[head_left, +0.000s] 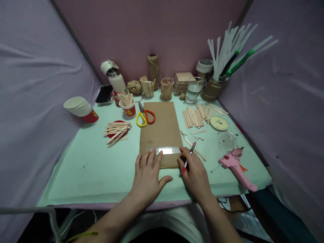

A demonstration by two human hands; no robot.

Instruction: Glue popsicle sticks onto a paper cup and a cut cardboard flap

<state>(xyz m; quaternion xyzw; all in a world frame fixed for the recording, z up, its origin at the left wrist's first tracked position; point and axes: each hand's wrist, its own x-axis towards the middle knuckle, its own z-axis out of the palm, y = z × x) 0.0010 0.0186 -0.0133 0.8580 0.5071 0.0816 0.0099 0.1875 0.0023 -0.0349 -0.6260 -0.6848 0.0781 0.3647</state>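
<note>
A sheet of brown cardboard [162, 131] lies in front of me with a clear ruler [167, 150] across its near part. My left hand [149, 173] rests palm down, fingers spread, its fingertips at the ruler's left part. My right hand [194, 170] is at the cardboard's right edge with a red-capped pen [188, 158] held in it, and a fingertip touches the ruler's right end. Scissors [145, 116] with one yellow and one orange handle lie over the cardboard's upper left edge.
Wooden sticks [193, 117] lie to the right, others [117, 131] on a red lid at left. A pink glue gun [236, 165] sits near the right edge. Stacked paper cups [82, 108] lean at left. At the back stand a water glass [193, 92] and a jar [214, 89] of white strips.
</note>
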